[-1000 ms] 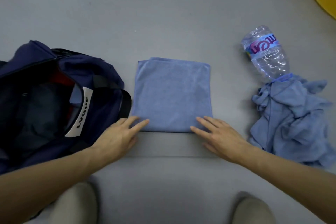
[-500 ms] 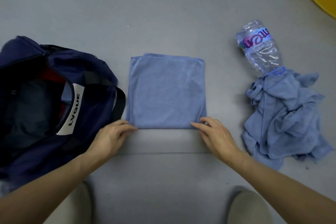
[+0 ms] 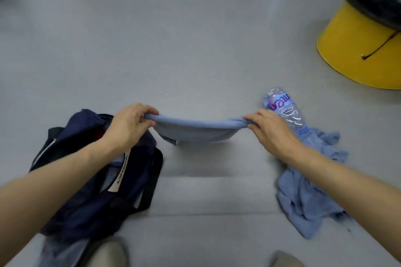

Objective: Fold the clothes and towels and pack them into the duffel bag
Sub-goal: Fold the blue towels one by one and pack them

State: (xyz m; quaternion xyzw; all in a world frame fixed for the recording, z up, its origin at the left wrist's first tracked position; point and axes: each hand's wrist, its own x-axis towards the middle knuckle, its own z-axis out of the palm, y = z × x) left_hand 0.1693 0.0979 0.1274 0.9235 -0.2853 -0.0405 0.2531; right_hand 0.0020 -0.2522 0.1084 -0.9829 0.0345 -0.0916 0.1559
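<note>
A folded light-blue towel (image 3: 196, 130) hangs stretched between my two hands, sagging in the middle just above the grey floor. My left hand (image 3: 128, 124) grips its left end and my right hand (image 3: 270, 129) grips its right end, fingers curled round the cloth. The navy duffel bag (image 3: 102, 197) lies open at the lower left, partly under my left forearm, with a white label strip and dark contents showing. A crumpled pile of blue cloths (image 3: 308, 182) lies on the floor to the right, under my right forearm.
A clear plastic water bottle (image 3: 284, 108) lies on its side just beyond my right hand. A yellow tub with a black top (image 3: 358, 50) stands at the far right. My knees show at the bottom edge. Grey floor stretches ahead.
The towel lay flat with my hands at its near edge. Now both hands have gripped it and lifted it off the floor. The camera has tilted up.
</note>
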